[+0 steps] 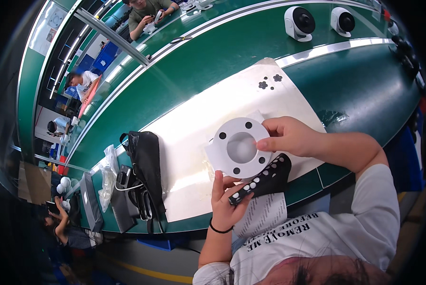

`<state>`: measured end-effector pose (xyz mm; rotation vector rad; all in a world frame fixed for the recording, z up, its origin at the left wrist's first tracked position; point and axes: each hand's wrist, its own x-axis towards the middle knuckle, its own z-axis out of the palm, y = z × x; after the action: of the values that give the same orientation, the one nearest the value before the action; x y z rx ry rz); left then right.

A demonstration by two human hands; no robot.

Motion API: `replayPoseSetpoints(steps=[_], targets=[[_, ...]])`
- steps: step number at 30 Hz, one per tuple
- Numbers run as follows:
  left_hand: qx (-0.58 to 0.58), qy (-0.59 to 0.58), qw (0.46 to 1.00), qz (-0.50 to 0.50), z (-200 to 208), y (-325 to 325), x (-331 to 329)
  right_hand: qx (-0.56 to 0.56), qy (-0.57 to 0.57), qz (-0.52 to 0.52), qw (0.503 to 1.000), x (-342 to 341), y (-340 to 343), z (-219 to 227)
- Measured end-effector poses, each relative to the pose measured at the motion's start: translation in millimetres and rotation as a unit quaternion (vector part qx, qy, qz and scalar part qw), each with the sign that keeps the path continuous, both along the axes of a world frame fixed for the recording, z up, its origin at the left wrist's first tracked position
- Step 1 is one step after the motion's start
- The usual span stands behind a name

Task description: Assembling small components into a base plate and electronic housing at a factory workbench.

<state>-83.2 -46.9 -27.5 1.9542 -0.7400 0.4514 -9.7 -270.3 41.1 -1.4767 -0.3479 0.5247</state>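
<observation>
A flat white ring (216, 151) with several round black pads on its face is held up over the pale mat (187, 185). My right hand (289, 135) pinches its right edge, thumb on the face by the central hole. My left hand (226, 204) steadies its lower edge with the fingertips and grips a curved black sheet of round pads (275, 172), dotted with white circles. Corners of a white square piece (257, 116) show behind the ring. Below the black sheet hangs a printed white paper (269, 209). Black dots in flower-shaped clusters (263, 85) lie on the mat's far corner.
Left of the mat lie a black bag (145, 161), a clear plastic bag (108, 178) and a long grey box (91, 202). Two white cameras (299, 24) with black fronts stand at the far right. Pliers (180, 40) rest farther back. A co-worker (149, 16) sits across the bench.
</observation>
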Motion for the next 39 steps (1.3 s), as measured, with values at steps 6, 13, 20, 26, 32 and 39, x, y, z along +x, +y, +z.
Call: replayPoseSetpoints(steps=[6, 13, 20, 26, 32, 39], targets=[[-0.011, -0.003, 1.000, 0.015, -0.4, -0.1, -0.9, 0.156, 0.008, -0.172, 0.973, 52.9, -17.9, -1.3], [0.003, -0.016, 1.000, 0.007, 3.0, -1.0, -4.1, -0.402, -0.600, -0.377, 0.580, 188.6, -42.5, -59.2], [-0.009, 0.028, 0.999, -0.024, 4.4, -0.7, -4.0, -0.555, -0.315, -0.367, 0.676, 228.1, -60.8, -89.7], [-0.129, 0.178, 0.975, 0.021, 17.0, 1.9, 0.4, -0.288, -0.441, -0.334, 0.782, 170.5, -35.7, -55.1], [-0.229, 0.283, 0.931, -0.028, 62.1, 2.1, 28.1, -0.161, -0.385, -0.002, 0.909, 59.3, 6.3, 46.8], [-0.272, 0.308, 0.911, -0.037, 49.7, 1.2, 69.9, -0.281, -0.525, -0.015, 0.804, 17.3, 29.5, 41.3]])
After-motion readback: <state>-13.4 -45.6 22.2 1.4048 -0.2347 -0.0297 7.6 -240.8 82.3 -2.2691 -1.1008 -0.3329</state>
